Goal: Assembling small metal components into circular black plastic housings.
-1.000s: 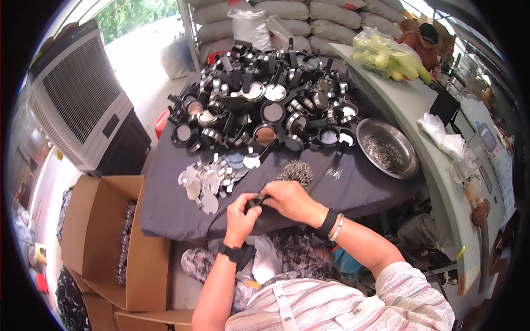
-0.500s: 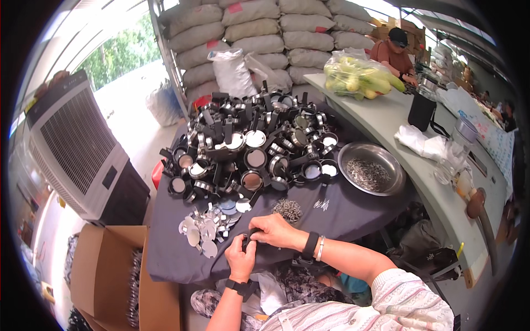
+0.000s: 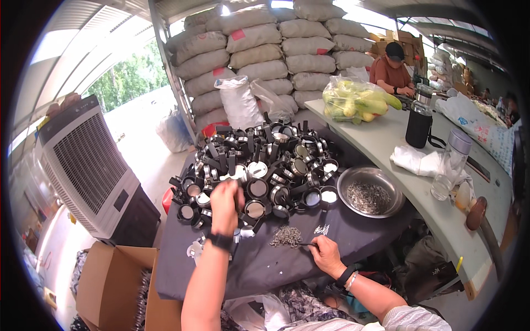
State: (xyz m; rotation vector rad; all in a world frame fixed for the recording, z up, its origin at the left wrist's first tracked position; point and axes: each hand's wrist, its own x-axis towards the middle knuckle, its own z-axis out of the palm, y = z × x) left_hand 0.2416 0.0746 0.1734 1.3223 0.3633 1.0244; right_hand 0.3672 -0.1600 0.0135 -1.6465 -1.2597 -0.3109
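Note:
My left hand (image 3: pixel 225 204) reaches over the near edge of a heap of black-handled round metal parts (image 3: pixel 257 188). Its fingertips are blurred against the dark parts, so whether they grip one does not show. Flat silvery discs (image 3: pixel 194 249) lie partly hidden behind my left forearm. To the right, my right hand (image 3: pixel 326 256) pinches a thin dark tool (image 3: pixel 307 244) whose kind I cannot make out. The tool's tip points left at a small pile of metal bits (image 3: pixel 287 236). A few thin pale pieces (image 3: pixel 322 229) lie just above that hand.
A steel bowl (image 3: pixel 396 205) of small metal pieces stands right of the heap. An open cardboard box (image 3: pixel 99 287) and an air cooler (image 3: pixel 91 176) are at left. The pale side table (image 3: pixel 381 138) bears bagged vegetables (image 3: pixel 358 102) and bottles; a person (image 3: pixel 389 71) sits beyond.
My hands were together over a small black piece at the table's near edge. The left has gone forward to the heap; the right has moved right and down. The view has tilted up.

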